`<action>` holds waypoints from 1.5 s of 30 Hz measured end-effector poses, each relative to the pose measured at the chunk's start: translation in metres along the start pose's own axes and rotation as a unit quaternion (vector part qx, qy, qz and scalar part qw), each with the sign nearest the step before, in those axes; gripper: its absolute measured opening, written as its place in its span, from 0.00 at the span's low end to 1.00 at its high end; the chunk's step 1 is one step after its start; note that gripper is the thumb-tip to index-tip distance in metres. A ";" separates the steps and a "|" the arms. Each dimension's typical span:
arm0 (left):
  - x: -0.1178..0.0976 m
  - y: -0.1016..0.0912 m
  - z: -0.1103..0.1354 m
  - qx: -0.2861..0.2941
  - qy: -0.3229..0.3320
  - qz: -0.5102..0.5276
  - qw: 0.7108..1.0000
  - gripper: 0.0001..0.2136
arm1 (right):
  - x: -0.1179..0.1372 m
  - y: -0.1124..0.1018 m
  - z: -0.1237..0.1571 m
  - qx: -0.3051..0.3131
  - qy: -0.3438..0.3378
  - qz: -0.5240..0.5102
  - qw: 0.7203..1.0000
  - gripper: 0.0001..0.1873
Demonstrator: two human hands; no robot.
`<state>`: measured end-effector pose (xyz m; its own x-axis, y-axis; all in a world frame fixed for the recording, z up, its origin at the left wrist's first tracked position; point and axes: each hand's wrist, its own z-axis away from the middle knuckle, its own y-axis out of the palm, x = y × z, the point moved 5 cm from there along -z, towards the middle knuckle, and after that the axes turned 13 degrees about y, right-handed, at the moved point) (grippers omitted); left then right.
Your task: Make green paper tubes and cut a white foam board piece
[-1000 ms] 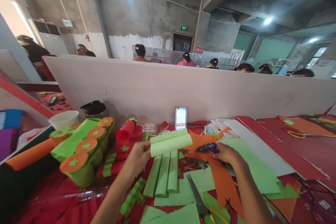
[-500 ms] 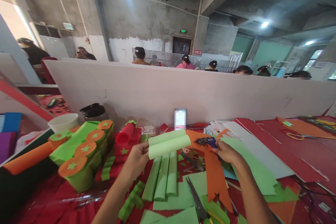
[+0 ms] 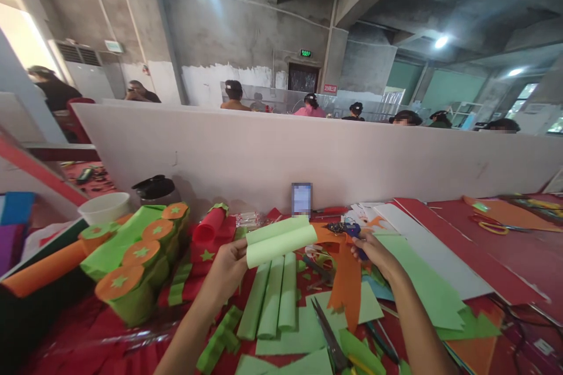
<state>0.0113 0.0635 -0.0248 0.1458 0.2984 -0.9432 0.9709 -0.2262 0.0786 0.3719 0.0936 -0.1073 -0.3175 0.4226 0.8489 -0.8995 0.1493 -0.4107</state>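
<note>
My left hand [image 3: 229, 259] is closed on one end of a pale green paper roll [image 3: 281, 243], raised above the table, with a lengthwise crease or flap along its upper side. In my right hand [image 3: 373, 251] is a blue hot glue gun [image 3: 347, 229] pointing left. Its nozzle lies close to the roll's right end; I cannot tell whether they touch. An orange paper strip [image 3: 345, 290] hangs or lies below the glue gun. Several finished pale green rolls [image 3: 269, 299] rest side by side under the raised one.
Scissors [image 3: 328, 334] lie among green paper scraps in front. To the left stand green rolls with orange star-topped ends [image 3: 141, 252], a red roll [image 3: 210, 224] and a white bowl [image 3: 104, 208]. A phone [image 3: 301, 199] leans on the white partition [image 3: 246, 146]. Paper sheets [image 3: 422, 281] spread right.
The orange strip's lower part has swung left. My right hand and the glue gun have shifted slightly left and up. The phone's screen has dimmed. My left hand keeps holding the roll.
</note>
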 end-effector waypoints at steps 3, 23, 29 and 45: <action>-0.001 0.000 0.001 -0.004 0.002 -0.006 1.000 0.16 | -0.001 0.002 0.006 0.025 0.014 -0.062 0.998 0.07; 0.008 0.011 0.006 0.130 -0.002 0.031 0.991 0.14 | 0.032 0.023 0.024 0.054 -0.095 -0.170 0.979 0.16; -0.005 0.025 0.012 0.198 -0.011 0.066 0.978 0.14 | 0.046 0.047 0.019 0.039 -0.141 -0.142 0.979 0.17; -0.009 0.033 0.017 0.239 0.000 0.111 0.965 0.17 | 0.072 0.091 -0.044 0.108 -0.192 -0.008 0.975 0.13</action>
<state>0.0385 0.0382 -0.0194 0.3400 0.1932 -0.9204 0.7167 -0.6869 0.1205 0.2802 0.1773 -0.0981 -0.3546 0.0487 0.9337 -0.9343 -0.0566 -0.3519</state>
